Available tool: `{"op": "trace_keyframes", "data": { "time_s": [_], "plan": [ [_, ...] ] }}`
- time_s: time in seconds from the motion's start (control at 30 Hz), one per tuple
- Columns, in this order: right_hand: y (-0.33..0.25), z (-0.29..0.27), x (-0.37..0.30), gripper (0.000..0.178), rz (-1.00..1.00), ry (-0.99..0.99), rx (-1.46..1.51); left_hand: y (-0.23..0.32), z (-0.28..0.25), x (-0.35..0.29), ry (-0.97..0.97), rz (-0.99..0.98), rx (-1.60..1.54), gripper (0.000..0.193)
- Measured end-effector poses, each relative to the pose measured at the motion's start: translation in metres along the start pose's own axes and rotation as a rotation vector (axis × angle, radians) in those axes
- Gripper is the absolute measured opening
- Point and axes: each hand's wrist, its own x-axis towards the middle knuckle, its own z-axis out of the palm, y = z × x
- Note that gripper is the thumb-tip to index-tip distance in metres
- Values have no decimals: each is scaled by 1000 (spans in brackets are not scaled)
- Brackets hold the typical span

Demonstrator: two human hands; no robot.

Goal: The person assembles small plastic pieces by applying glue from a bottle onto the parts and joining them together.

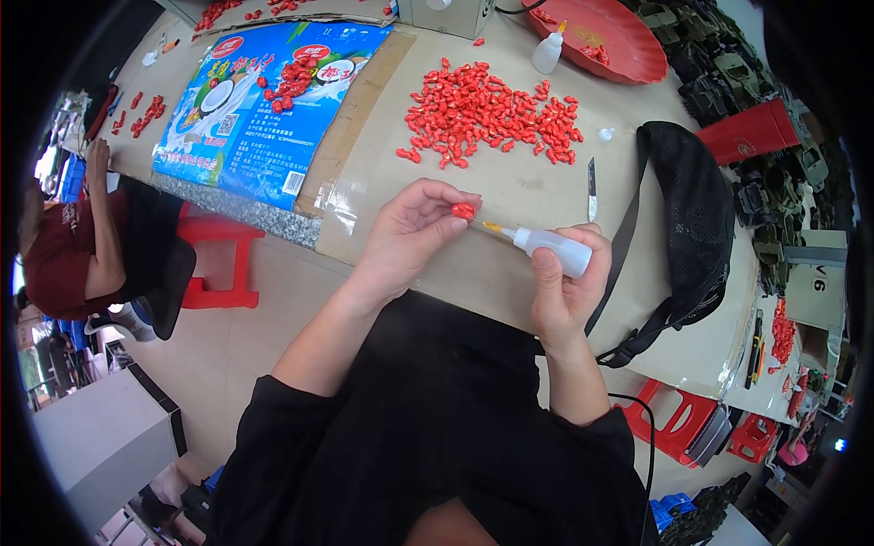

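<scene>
Between thumb and fingertips, my left hand pinches a small red glossy piece, shaped like a peanut or bead. My right hand is wrapped round a white squeeze bottle, tilted so its yellow tip and thin needle point at the red piece. Whether the needle touches the piece I cannot tell. Beyond my hands lies a loose pile of similar red pieces on the table. A smaller cluster of red pieces rests on a blue printed cardboard sheet to the left.
A craft knife and a small white cap lie right of the pile. Further right is a black mesh bag with straps. A second bottle stands near a red tray. At left, a person sits by a red stool.
</scene>
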Motion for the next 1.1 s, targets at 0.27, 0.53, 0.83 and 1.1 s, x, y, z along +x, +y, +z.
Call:
{"op": "trace_keyframes", "data": {
  "time_s": [0.27,0.53,0.83,1.1],
  "plan": [
    [0,-1,0,25,-40,9,-35,-1,-1,-1,8,4,1,20],
    [3,-1,-1,25,-29,45,14,-1,0,0,-11,-8,-12,20],
    [-1,3,0,26,-73,16,-59,0,1,-1,-3,-31,-6,19],
    [-1,2,1,25,-100,6,-115,0,2,-2,15,-24,-36,22]
  ]
}}
